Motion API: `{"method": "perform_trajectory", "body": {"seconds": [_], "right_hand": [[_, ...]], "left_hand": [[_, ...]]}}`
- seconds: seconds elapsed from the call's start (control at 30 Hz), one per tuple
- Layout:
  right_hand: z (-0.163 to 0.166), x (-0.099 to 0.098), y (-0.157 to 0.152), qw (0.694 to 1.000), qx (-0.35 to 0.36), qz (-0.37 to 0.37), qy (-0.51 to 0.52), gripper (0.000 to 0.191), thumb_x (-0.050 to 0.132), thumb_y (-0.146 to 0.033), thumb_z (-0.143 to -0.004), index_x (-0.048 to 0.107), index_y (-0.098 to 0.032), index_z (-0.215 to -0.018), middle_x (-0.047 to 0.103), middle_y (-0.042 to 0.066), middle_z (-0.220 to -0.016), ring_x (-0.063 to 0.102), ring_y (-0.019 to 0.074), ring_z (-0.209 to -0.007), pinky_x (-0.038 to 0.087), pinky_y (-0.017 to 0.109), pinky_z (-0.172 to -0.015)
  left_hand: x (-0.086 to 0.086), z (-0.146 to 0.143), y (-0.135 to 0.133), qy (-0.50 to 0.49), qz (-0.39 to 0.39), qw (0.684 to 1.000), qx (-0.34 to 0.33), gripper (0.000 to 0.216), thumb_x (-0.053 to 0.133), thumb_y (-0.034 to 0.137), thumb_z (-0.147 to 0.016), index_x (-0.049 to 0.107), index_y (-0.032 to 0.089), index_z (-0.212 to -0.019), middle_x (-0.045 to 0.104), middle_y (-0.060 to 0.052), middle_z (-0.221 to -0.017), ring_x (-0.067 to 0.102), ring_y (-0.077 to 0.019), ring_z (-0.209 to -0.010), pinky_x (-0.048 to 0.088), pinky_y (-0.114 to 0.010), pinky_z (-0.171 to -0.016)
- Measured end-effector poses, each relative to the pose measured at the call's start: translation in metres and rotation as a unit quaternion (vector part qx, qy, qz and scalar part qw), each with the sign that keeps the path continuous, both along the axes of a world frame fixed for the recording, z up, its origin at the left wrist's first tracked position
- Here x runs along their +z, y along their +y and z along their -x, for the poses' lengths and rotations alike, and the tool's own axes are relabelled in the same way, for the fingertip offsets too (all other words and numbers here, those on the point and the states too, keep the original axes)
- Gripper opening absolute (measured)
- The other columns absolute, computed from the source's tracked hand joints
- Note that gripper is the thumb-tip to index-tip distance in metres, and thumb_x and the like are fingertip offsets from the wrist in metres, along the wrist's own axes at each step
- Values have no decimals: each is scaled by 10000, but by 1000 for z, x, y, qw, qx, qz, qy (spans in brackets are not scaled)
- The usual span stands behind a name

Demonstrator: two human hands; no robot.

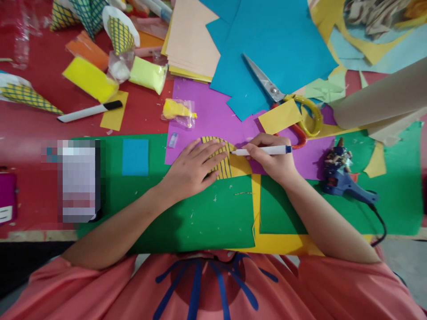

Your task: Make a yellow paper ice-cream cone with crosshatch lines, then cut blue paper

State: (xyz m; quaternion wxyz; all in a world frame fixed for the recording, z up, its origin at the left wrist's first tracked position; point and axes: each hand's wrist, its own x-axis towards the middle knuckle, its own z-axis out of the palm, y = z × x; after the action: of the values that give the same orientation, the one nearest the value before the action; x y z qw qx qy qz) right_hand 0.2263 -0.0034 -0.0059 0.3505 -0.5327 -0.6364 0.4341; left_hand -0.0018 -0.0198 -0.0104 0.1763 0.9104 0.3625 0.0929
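Observation:
A yellow paper piece [242, 165] with a curved edge lies on the purple sheet, dark stripes covering its left part. My left hand [195, 166] lies flat across the striped part, fingers stretched out. In my right hand [271, 158] is a white marker [267, 151], its blue end pointing right. The marker's tip meets the yellow paper near the last stripe. Beyond my right hand, a small yellow paper rectangle [279, 116] rests over scissors [274, 92] with red and yellow handles.
A blue glue gun [347, 180] with a cord lies at right, near a paper roll [383, 95]. At left are a blurred phone-like object [79, 178], a blue square [135, 157] and another marker [90, 111]. Clay packets [148, 74] and blue sheets [273, 40] fill the back.

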Motion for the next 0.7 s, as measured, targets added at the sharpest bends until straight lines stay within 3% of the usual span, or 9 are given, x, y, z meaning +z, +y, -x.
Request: {"method": "perform_trajectory", "body": {"seconds": [0.13,0.3,0.7], "right_hand": [[-2,1,1,1000,5,8,23,232,598,-257,-779,562,-165,-569,526,-32,-484,425,64,-446,292,212,-424],[-1,0,-1,999,-19,3,41,200,599,-268,-790,601,-165,-619,608,-10,-549,510,86,-490,370,219,-471],[1,-1,-1,1000,16,-5,16,215,600,-292,-805,606,-146,-648,566,-17,-536,444,63,-457,311,206,-426]], "left_hand": [[0,0,-1,10,-12,1000,-2,436,441,256,-905,443,198,-1337,453,-104,-1414,377,-245,-1342,272,-477,-1121],[0,0,0,29,-24,999,21,435,410,257,-922,419,191,-1353,415,-101,-1445,363,-240,-1351,256,-474,-1129],[0,0,-1,33,-30,999,21,438,424,251,-921,429,206,-1356,409,-104,-1446,370,-251,-1343,253,-479,-1128]]}}
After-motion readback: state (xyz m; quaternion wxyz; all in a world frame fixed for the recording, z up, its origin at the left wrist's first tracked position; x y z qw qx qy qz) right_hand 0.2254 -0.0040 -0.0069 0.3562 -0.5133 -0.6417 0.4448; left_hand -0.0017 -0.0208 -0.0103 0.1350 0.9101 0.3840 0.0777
